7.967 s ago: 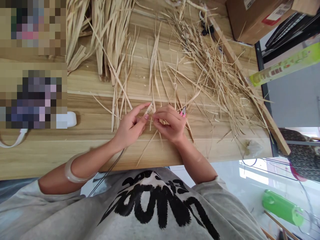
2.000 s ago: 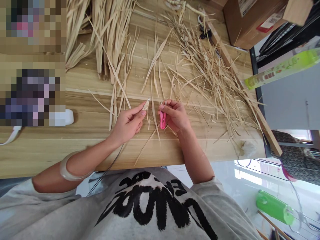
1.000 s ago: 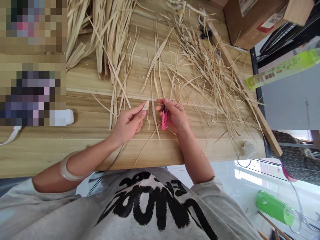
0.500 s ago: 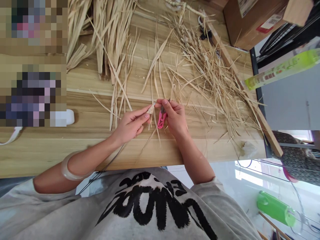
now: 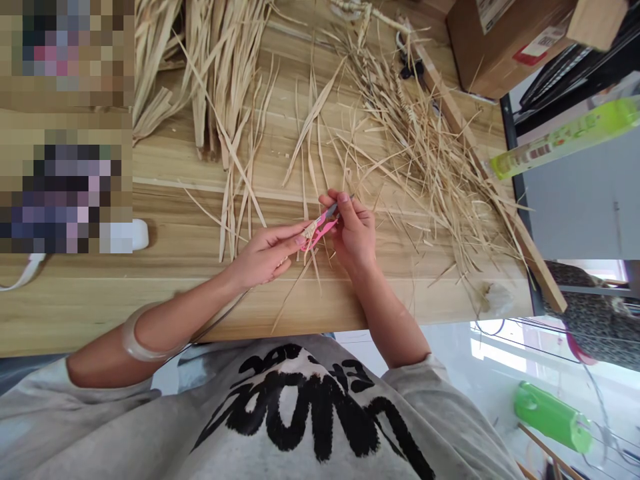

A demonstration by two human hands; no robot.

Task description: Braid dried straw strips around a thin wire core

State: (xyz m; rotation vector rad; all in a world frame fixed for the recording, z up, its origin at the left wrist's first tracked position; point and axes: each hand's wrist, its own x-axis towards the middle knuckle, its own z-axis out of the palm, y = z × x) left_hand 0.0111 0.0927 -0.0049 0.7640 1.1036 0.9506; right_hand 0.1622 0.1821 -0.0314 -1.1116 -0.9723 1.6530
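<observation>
My left hand [image 5: 265, 255] is closed, pinching a small pale piece wrapped in straw [image 5: 311, 231] between thumb and fingers. A thin dark wire [image 5: 227, 312] trails from below that hand toward my forearm. My right hand [image 5: 356, 230] grips the pink thread snips [image 5: 327, 227] near their grey blades, which point up and right. The snips' pink handle end reaches down to my left fingertips and overlaps the wrapped piece; whether the left fingers also grip it, I cannot tell. Loose straw strips [image 5: 313, 127] lie on the table just beyond both hands.
Thick straw bundles [image 5: 220, 80] lie at the back left, and a tangled heap of thin straw [image 5: 420, 147] at the right. A wooden bar [image 5: 530, 260] runs along the right edge. Beyond are a cardboard box [image 5: 495, 50] and a yellow-green bottle [image 5: 565, 140].
My right hand has shifted slightly right, and the snips have swung from hanging downward to slanting toward my left hand. My left hand has moved a little right with the wrapped piece.
</observation>
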